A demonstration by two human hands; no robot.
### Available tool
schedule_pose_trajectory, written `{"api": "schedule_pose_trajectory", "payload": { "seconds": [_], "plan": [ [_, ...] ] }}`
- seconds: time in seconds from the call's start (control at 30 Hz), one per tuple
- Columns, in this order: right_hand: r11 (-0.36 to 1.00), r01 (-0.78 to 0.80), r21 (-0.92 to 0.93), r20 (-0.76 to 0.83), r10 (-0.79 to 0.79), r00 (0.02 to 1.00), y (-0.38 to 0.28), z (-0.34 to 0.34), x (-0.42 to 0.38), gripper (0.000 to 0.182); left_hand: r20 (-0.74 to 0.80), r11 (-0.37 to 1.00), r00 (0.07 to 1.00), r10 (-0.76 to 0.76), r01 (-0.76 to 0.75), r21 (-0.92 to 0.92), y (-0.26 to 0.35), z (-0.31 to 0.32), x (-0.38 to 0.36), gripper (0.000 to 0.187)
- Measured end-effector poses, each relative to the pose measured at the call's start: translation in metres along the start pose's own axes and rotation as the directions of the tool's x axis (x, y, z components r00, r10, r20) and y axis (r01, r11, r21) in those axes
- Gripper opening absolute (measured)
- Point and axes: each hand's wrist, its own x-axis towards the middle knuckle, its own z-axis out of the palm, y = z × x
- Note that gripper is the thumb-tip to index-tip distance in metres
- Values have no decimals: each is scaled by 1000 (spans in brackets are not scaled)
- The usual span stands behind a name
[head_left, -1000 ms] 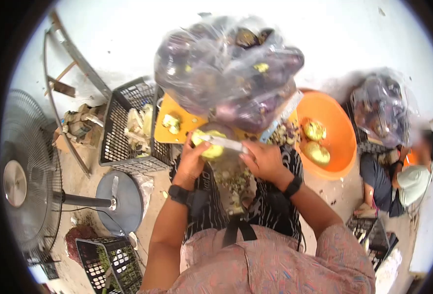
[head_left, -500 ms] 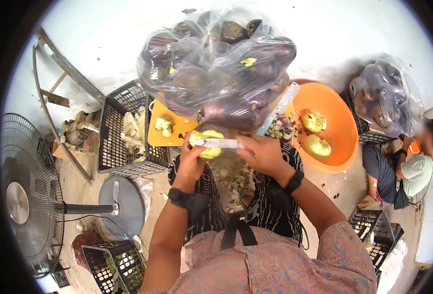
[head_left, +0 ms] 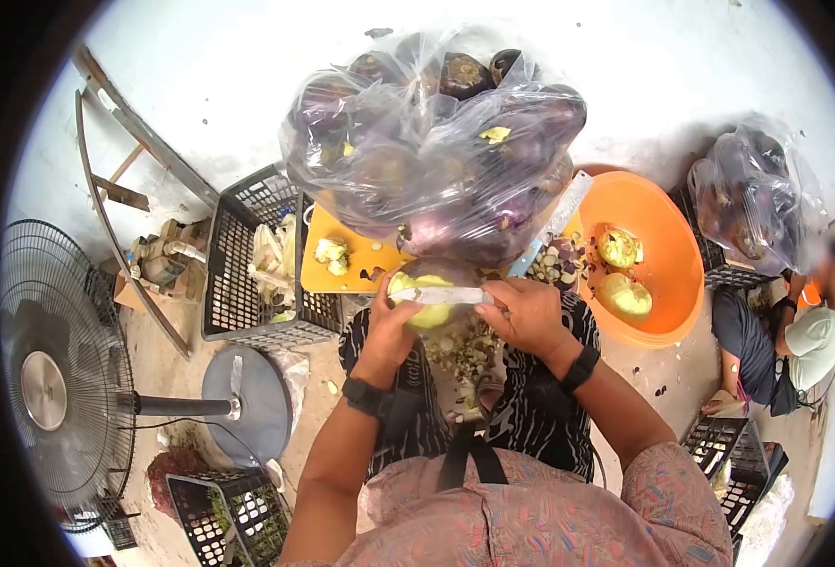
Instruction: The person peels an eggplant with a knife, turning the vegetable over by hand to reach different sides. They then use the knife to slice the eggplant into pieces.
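My left hand (head_left: pixel 388 326) is wrapped round the left side of a partly peeled eggplant (head_left: pixel 429 315), pale green in front and dark behind. In my right hand (head_left: pixel 529 317) is a peeler or knife with a white handle (head_left: pixel 446 295), lying across the pale flesh. Both hands are above my lap. Beyond them a big clear bag of purple eggplants (head_left: pixel 427 151) rests over an orange cutting board (head_left: pixel 328 231). A long-bladed knife (head_left: pixel 569 203) with a light blue handle lies right of the bag.
An orange tub (head_left: pixel 668 255) holds two peeled pieces. Black crates (head_left: pixel 233 222) and a fan (head_left: pixel 44 387) stand left. Another bag of eggplants (head_left: pixel 753 198) and a seated person (head_left: pixel 809 331) are at the right. Peelings (head_left: pixel 465 364) lie below my hands.
The whole view has shifted slightly, so most things appear lower and further right. The tool is still against the eggplant, now more level, and both hands keep their hold.
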Motion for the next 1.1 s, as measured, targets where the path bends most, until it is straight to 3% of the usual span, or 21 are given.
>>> {"api": "schedule_pose_trajectory", "payload": {
  "seconds": [0.1,0.17,0.4,0.7,0.9,1.1],
  "plan": [
    [1000,-22,12,-42,23,999,1,2,1,23,-72,1000,997,-2,3,23,3,5,-2,63],
    [1000,-14,3,-10,14,1000,2,1,1,24,6,999,1000,25,-25,44,2,-1,-1,63],
    [999,23,-23,62,-22,998,2,4,2,31,5,997,1000,28,-28,75,3,-4,-1,63],
    [999,27,-46,61,-24,998,4,4,-1,37,53,993,997,57,-62,97,3,-3,-4,63],
    [997,32,-74,69,-27,997,6,-2,-3,39,0,999,1000,19,-19,32,8,1,-9,62],
    [995,60,-81,43,-57,997,9,-5,-6,42,71,1000,997,7,-9,20,9,-3,-10,60]
  ]
}}
